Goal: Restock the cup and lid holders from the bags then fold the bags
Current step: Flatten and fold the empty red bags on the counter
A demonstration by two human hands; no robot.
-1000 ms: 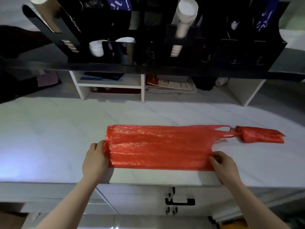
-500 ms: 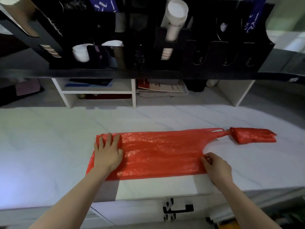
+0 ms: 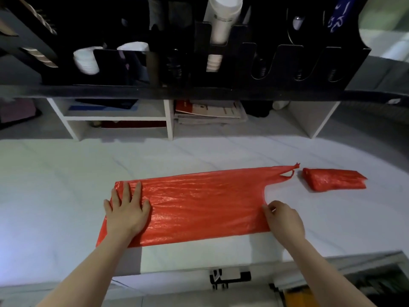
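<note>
A red plastic bag lies flat and lengthwise on the white counter, handles pointing right. My left hand presses flat on its left end with straight, spread fingers. My right hand pinches the bag's right edge below the handle cut-out. A second red bag, folded into a small bundle, sits to the right, apart from both hands. Above, the black cup and lid holder carries a white cup stack and white lids.
Under the holder, a white shelf unit stores papers and folders. The counter's front edge runs just below my forearms, with a black drawer handle beneath it.
My left hand moved from gripping the bag's left end to pressing flat on top of it. The bag now lies smoother and slightly slanted. My right hand keeps its pinch.
</note>
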